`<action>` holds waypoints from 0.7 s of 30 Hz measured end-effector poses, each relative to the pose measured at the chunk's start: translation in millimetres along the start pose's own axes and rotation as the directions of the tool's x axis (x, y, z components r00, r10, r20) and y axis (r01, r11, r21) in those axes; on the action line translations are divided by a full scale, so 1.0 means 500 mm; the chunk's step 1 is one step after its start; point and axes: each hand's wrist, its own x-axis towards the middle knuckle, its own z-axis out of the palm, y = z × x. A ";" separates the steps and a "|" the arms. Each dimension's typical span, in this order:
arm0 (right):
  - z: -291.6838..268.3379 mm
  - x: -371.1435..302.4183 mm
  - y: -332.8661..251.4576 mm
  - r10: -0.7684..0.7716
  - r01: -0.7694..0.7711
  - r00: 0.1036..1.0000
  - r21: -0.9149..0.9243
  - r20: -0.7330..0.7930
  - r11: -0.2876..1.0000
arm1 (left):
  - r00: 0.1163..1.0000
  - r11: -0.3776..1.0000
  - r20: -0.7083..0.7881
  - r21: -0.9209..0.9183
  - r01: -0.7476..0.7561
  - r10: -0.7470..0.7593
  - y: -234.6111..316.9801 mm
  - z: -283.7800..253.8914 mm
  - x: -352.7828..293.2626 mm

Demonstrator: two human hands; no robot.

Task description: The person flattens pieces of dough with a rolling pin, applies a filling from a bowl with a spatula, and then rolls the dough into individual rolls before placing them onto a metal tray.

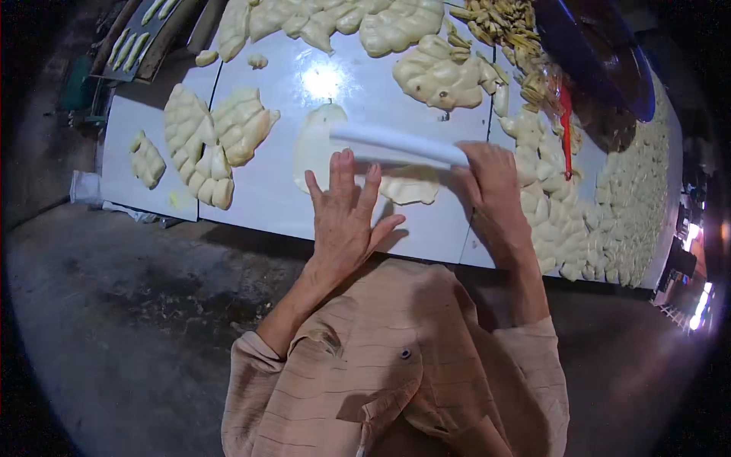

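— How are your arms set?

— Both forearms come up from my body over the near edge of the white table (pixel 251 206). My left hand (pixel 344 217) lies palm down with its fingers (pixel 339 171) spread and stretched forward, flat and clamped on nothing. My right hand (pixel 493 186) is further out to the right, knuckles up, fingers curled down over the right end of the white rolling pin (pixel 396 143); that hand is closed around it.

— And the pin, against your left hand?

— It lies slantwise across the table, its left end a little farther from me than the right. My left fingertips reach its near side around the middle; whether they press on it or only touch it I cannot tell.

— Where is the dough you are working?

— The flattened dough sheet (pixel 316 145) lies under the pin, pale and thin, showing beyond it and to its left. A smaller flap of dough (pixel 410 186) shows on the near side, between my two hands.

— What lies around?

— Clumps of shaped dough pieces (pixel 209 141) to my left, and more at the far side and the right.
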 end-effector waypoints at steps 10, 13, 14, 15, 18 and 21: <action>0.054 -0.013 -0.018 0.144 -0.079 0.957 -0.249 0.253 0.965 | 0.951 0.984 0.258 0.100 0.147 -0.168 0.005 0.025 0.062; 0.096 0.038 0.005 0.242 -0.235 0.970 -0.274 -0.005 0.933 | 0.966 0.982 0.210 0.144 0.121 -0.150 -0.027 0.052 0.133; 0.097 0.063 0.013 0.251 -0.240 0.968 -0.275 0.004 0.931 | 0.965 0.983 0.214 0.135 0.123 -0.150 -0.035 0.057 0.162; 0.098 0.091 0.021 0.248 -0.247 0.968 -0.336 -0.043 0.909 | 0.964 0.984 0.222 0.132 0.119 -0.147 -0.048 0.063 0.194; 0.114 0.160 0.046 0.187 -0.248 0.964 -0.389 -0.189 0.887 | 0.972 0.966 0.119 0.186 0.181 -0.205 -0.098 0.086 0.274; 0.095 0.146 0.052 -0.026 -0.013 0.977 -0.184 -0.210 0.983 | 0.985 0.976 0.088 0.177 0.130 -0.147 -0.122 0.106 0.309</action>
